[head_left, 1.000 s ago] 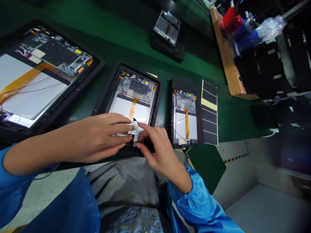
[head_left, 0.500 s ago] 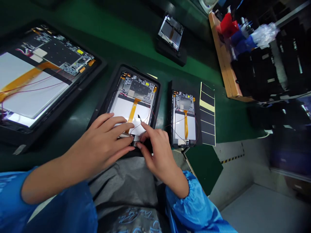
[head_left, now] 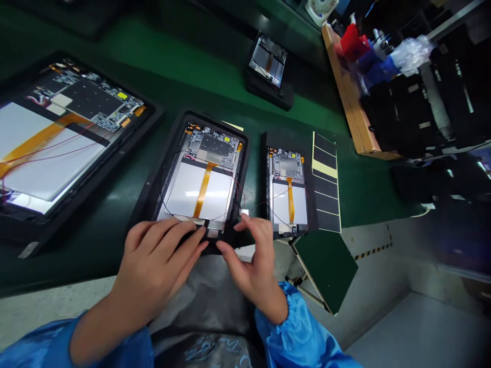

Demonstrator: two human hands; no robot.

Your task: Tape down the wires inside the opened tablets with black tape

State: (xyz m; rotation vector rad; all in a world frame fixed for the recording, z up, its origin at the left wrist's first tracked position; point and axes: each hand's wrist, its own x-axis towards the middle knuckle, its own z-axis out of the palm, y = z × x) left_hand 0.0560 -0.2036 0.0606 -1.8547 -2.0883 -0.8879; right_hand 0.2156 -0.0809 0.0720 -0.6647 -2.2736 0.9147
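An opened tablet lies before me in a black frame, showing its circuit board, white battery and an orange ribbon cable. My left hand rests on its lower end, fingers stretched out and fingertips at a small black strip. At the lower right corner is my right hand, thumb tip by the bottom edge and index finger lifted apart from it. Nothing shows between those two fingers. Thin dark red wires loop along the tablet's right side. The left fingers cover part of the lower edge.
Another opened tablet lies to the right, beside a sheet of black adhesive strips. A larger-looking opened tablet is at left, and one more farther back. A wooden ledge borders the green bench.
My right index finger has lifted off the tablet and moved right, away from the thumb. The small black piece by its tip is no longer seen. My left hand has shifted lower.
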